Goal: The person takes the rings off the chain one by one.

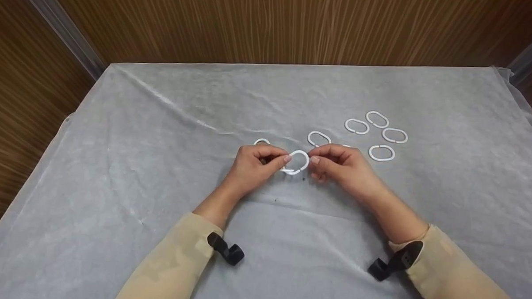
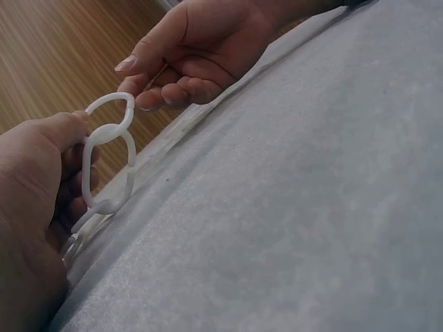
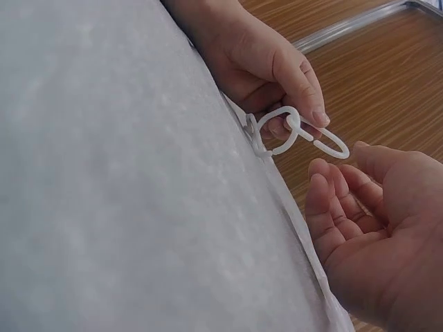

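"Four loose rings (image 1: 381,160) lay in full view on the table (image 1: 289,256), between the hands and its far edge, towards the far right corner. But where was the action?"

"Above the table's middle! The left hand (image 1: 254,167) pinched a white link (image 2: 131,107) between thumb and finger, and that was hooked through a second link (image 2: 86,173) hanging beneath, with at least one more below!"

"And the right hand (image 1: 343,167)?"

"Gripping nothing! Its fingers curled loosely, thumb apart, tips right by the white link's outer end. Whether one brushed it, I couldn't tell!"

"How did that link look to handle?"

"Light, I judged, and stiff: hard plastic by the look of it, smooth enough to slip. Best taken, I reckoned, by the long side opposite the split; forced wide at that narrow break, it might have cracked!"

"Lovely shapes, too: slim rounded bars bent into stretched ovals, each visible break midway along a long side. One partly hidden ring (image 1: 309,137) sat behind the right fingertips!"

"All that glossy white against grey cloth (image 1: 114,184), soft-looking and creased out towards the far left corner, with streaky wood-grain panels (image 1: 252,25) beyond the far edge and plain beige sleeves (image 1: 169,261) framing the lot"
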`<state>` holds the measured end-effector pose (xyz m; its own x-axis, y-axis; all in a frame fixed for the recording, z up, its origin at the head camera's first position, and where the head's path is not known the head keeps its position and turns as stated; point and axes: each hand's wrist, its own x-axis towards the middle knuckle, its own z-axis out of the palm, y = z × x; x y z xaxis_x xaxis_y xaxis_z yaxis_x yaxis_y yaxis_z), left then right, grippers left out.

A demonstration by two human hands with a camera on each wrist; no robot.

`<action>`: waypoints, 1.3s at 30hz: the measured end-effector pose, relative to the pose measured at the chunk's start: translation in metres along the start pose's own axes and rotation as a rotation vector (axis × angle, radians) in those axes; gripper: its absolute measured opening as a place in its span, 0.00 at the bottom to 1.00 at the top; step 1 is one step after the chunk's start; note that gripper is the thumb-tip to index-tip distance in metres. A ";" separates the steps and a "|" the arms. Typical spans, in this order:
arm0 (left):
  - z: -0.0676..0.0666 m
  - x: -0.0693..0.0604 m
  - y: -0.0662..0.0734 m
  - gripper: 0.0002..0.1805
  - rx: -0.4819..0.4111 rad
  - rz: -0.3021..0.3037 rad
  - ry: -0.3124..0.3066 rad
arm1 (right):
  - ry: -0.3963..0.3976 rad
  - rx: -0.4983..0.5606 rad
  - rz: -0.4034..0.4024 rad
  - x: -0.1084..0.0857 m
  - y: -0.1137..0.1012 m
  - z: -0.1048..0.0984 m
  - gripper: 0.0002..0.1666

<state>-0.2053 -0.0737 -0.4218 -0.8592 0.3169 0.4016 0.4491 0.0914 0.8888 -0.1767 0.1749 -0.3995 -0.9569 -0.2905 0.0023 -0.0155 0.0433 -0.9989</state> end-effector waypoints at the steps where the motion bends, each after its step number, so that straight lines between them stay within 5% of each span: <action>1: 0.000 0.000 0.000 0.04 0.000 -0.003 -0.014 | -0.005 -0.001 -0.004 0.000 0.000 0.000 0.14; 11: 0.001 -0.001 0.002 0.03 -0.009 -0.006 -0.085 | -0.037 -0.014 0.016 -0.001 0.002 0.000 0.14; 25: 0.001 -0.001 0.001 0.04 -0.021 0.013 -0.110 | -0.119 -0.035 0.075 -0.001 0.003 0.000 0.15; 33: 0.001 -0.001 0.001 0.04 -0.002 0.037 -0.098 | -0.122 -0.036 0.083 0.000 0.002 0.000 0.13; 39: 0.000 -0.001 0.001 0.08 0.030 0.058 -0.023 | -0.077 0.013 0.091 0.001 0.005 0.000 0.13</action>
<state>-0.2041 -0.0740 -0.4212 -0.8258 0.3437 0.4471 0.5055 0.0999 0.8570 -0.1777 0.1749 -0.4040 -0.9290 -0.3584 -0.0919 0.0750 0.0608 -0.9953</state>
